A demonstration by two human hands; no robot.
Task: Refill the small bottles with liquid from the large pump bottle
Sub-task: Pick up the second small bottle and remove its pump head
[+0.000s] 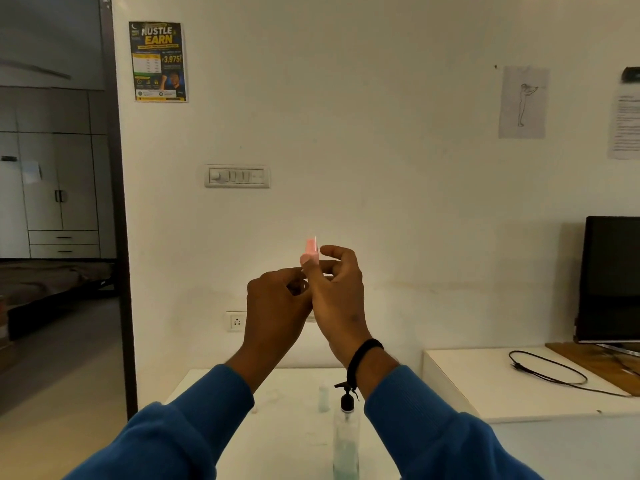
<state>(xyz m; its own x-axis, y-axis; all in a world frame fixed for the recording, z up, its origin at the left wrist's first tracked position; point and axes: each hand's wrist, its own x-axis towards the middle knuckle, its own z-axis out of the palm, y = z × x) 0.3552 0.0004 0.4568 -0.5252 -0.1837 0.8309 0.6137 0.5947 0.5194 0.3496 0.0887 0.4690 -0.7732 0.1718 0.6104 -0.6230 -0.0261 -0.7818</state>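
**Pink bottle held up above the counter**

The smooth white counter (277, 427) carries the tall clear pump bottle (346, 441), with a black pump. A small pale bottle (323, 398) stands just beside it. The left hand (277, 306) and right hand (341, 292) meet, both grips curled on a small pink bottle (310, 249).

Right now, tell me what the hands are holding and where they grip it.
Both hands meet on a small pink bottle: the right hand pinches its lower part, the left hand grips below; the exact hold there is hidden.
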